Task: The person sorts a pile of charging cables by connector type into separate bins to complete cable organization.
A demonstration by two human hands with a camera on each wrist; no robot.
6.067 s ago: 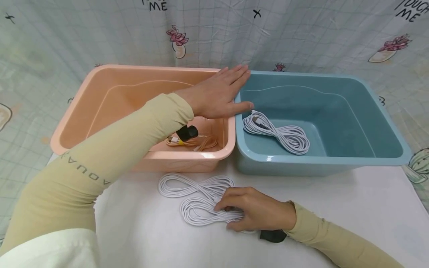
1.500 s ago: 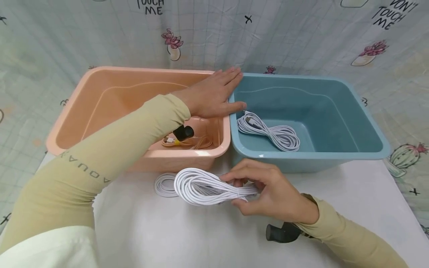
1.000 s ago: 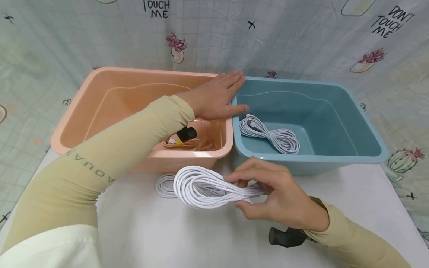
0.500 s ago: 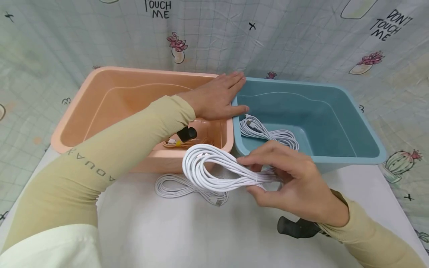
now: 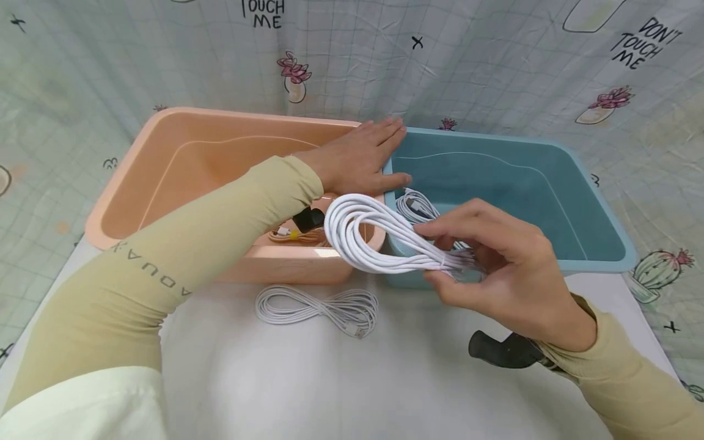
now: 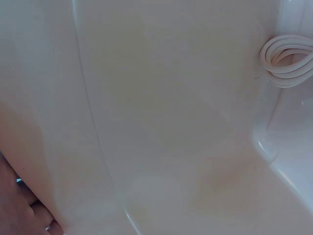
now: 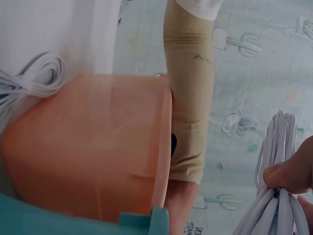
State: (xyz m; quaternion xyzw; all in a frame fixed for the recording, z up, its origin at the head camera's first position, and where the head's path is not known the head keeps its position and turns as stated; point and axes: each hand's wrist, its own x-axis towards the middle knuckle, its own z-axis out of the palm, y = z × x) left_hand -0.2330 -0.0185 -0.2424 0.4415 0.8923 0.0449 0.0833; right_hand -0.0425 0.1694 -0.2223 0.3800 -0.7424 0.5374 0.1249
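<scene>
My right hand [image 5: 506,269] pinches a coiled white cable [image 5: 379,235] between thumb and fingers, held up in front of the bins. Its loop overlaps the right end of the peach bin [image 5: 286,269] in the head view. In the right wrist view the thumb presses on the tied middle of the cable bundle [image 7: 276,147]. My left hand [image 5: 360,159] lies flat with straight fingers over the rims where the peach bin meets the blue bin [image 5: 599,264]. Another white coiled cable [image 5: 316,308] lies on the table before the peach bin.
Inside the blue bin, partly hidden by my right hand, lies a white cable [image 5: 415,205]. An orange cable [image 5: 297,236] with a yellow tie lies in the peach bin. A white cloth [image 5: 264,379] covers the table. A printed curtain [image 5: 352,61] hangs behind the bins.
My right hand has picked up one of the two white cables from the table and raised it toward the bins, uncovering the other. My left hand has stayed on the rims.
</scene>
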